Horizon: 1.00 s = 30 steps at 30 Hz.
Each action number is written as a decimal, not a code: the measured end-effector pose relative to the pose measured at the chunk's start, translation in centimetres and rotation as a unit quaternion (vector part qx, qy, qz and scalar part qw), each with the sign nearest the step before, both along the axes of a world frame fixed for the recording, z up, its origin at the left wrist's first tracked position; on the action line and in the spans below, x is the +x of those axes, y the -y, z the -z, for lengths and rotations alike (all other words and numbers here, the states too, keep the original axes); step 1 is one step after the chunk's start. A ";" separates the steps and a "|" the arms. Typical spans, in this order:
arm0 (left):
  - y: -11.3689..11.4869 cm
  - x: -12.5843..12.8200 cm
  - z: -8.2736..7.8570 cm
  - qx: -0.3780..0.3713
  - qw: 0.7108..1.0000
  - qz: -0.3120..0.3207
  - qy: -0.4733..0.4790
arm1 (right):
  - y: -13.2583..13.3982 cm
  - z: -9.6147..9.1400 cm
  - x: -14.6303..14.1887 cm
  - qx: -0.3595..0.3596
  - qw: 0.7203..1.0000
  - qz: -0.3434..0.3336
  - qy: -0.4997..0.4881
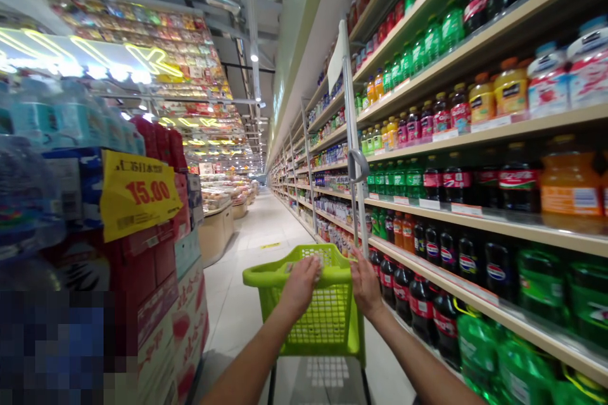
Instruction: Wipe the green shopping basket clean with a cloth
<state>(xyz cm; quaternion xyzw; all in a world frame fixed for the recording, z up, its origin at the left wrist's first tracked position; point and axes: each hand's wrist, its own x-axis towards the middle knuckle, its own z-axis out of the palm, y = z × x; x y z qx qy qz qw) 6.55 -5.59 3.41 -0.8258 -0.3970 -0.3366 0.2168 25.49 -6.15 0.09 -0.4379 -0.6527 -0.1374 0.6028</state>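
A lime-green plastic shopping cart (332,335) stands right in front of me, with a grid-patterned basket on dark legs. My left hand (302,283) is closed over the near handle bar, left of its middle. Something small and pale shows by its fingertips, too unclear to name. At the handle's right corner is my right hand (365,283), its fingers curled against the green rim. I see no goods through the basket's grid, though my hands and the handle hide part of the inside.
Tall drink shelves (475,215) line the right side close by. On the left, stacked cartons (152,266) and bottle packs carry a yellow price sign (139,195). A tiled aisle (266,221) runs ahead, past low display bins (216,234). A metal ladder (349,133) leans on the shelves.
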 end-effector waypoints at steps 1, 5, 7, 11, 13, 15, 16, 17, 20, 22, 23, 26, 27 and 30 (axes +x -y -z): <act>0.1 1.7 0.1 0.000 1.000 0.019 -0.012 | 0.0 0.0 -0.4 0.001 1.000 0.004 0.015; -0.3 2.6 0.8 0.007 0.998 0.047 -0.033 | -0.3 0.1 -0.2 0.000 0.995 0.024 0.098; -0.7 -1.7 1.3 0.006 1.000 0.007 0.005 | -0.3 0.3 0.2 -0.001 0.992 0.030 0.125; -1.2 -10.2 2.2 0.024 0.990 -0.099 0.103 | -0.1 0.6 -0.2 -0.004 0.991 0.043 0.123; -1.2 -9.9 2.5 0.031 0.987 -0.099 0.121 | 0.0 0.7 -0.9 -0.005 0.992 0.048 0.118; -1.2 -6.7 2.7 0.029 0.994 -0.043 0.096 | 0.0 0.8 -1.2 -0.005 0.992 0.054 0.116; -1.2 -4.8 2.7 0.029 0.996 -0.021 0.084 | 0.0 0.9 -1.2 -0.003 0.991 0.056 0.119; -1.2 -3.3 2.6 0.028 0.997 0.001 0.068 | -0.1 0.9 -1.0 -0.001 0.990 0.057 0.126; -1.3 -2.9 2.5 0.022 0.998 0.032 0.045 | -0.1 1.0 -0.2 0.003 0.987 0.053 0.151; -1.5 -6.2 2.5 0.016 0.997 0.005 0.073 | -0.1 1.0 0.2 -0.001 0.987 0.049 0.155; -1.6 -8.2 2.5 0.016 0.996 -0.018 0.091 | -0.1 1.1 0.3 -0.004 0.987 0.045 0.154; -1.6 -11.3 2.3 0.007 0.984 -0.088 0.153 | 0.1 1.2 -0.2 -0.004 0.988 0.040 0.147; -1.6 -10.8 2.2 0.000 0.983 -0.088 0.159 | 0.1 1.2 -0.4 -0.003 0.989 0.041 0.144; -1.4 -5.9 1.9 -0.016 0.992 0.000 0.122 | 0.2 1.3 -0.7 0.002 0.988 0.047 0.145</act>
